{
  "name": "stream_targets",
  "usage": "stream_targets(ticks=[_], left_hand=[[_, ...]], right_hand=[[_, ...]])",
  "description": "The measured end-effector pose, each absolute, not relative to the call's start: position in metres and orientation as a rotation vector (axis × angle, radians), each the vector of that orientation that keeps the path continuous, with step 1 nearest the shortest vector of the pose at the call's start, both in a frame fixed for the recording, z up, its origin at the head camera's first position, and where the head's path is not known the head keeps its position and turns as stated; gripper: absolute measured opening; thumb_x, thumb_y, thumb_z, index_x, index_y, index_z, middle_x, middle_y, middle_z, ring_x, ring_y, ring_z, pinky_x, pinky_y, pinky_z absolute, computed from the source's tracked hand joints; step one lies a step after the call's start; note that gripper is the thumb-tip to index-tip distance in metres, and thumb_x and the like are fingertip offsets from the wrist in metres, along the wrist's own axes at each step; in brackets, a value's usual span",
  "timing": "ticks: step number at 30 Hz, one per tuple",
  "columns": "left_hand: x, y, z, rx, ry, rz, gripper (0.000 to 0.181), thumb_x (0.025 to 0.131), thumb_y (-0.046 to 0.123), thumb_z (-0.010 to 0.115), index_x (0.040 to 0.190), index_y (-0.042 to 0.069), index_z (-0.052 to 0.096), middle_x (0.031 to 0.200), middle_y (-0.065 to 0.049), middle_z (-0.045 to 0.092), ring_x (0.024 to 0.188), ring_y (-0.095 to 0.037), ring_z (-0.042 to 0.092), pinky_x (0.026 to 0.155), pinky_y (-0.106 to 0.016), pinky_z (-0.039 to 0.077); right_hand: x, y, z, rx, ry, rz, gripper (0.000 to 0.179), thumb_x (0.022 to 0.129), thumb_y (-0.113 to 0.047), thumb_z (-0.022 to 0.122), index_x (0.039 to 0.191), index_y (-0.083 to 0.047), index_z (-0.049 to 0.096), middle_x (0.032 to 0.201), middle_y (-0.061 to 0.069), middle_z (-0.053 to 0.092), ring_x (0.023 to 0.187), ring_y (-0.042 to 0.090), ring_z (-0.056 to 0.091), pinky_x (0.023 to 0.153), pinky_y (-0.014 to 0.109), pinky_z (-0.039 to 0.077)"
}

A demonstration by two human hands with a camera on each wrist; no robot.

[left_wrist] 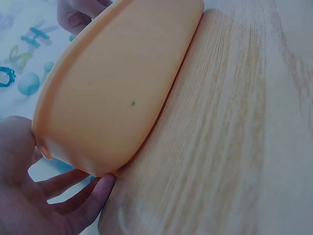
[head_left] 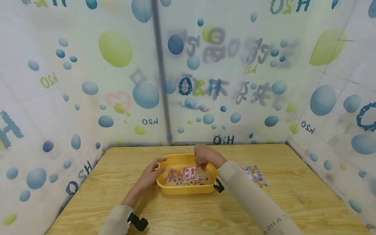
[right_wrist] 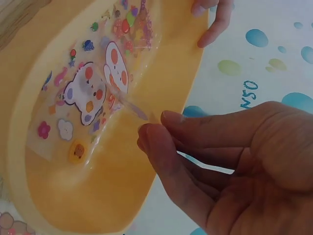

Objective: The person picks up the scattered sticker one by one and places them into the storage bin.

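A yellow plastic basin [head_left: 188, 190] stands on the table. Inside lies a clear sheet of colourful stickers [right_wrist: 58, 93], with a white bear and a bunny among small shapes. My left hand [head_left: 151, 174] grips the basin's left end, thumb over the rim and fingers along the outer wall [left_wrist: 88, 93]. Over the basin's right part, my right hand [head_left: 204, 156] pinches with thumb and forefinger the end of a thin translucent strip [right_wrist: 131, 106]. The strip slants down toward the stickers; I cannot tell whether it is part of the sheet.
To the right of the basin, partly behind the right sleeve [head_left: 249, 192], another colourful sticker sheet [head_left: 255, 174] lies on the wooden table [head_left: 293, 192]. A curtain [head_left: 188, 130] printed with bubbles and letters hangs behind the table's far edge and along both sides.
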State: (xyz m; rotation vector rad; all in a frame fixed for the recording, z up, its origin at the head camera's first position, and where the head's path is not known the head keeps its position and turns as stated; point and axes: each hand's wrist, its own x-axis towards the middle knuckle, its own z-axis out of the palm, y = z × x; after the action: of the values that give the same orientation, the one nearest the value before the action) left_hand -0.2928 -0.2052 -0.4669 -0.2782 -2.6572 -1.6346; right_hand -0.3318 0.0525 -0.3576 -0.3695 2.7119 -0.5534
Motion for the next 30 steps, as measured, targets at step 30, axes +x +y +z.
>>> stream_targets(ticks=[30], left_hand=[[-0.296, -0.203, -0.469, -0.246, -2.626, -1.642, 0.041, 0.105, 0.013, 0.058, 0.146, 0.014, 0.057, 0.144, -0.028, 0.057, 0.124, -0.04, 0.062, 0.092, -0.044, 0.058]], right_hand=[[-0.346, 0.048, -0.378, -0.244, 2.678, -0.329, 0.019, 0.091, 0.006, 0.067, 0.105, -0.004, 0.06, 0.096, 0.015, 0.065, 0.06, 0.02, 0.07, 0.061, 0.026, 0.059]])
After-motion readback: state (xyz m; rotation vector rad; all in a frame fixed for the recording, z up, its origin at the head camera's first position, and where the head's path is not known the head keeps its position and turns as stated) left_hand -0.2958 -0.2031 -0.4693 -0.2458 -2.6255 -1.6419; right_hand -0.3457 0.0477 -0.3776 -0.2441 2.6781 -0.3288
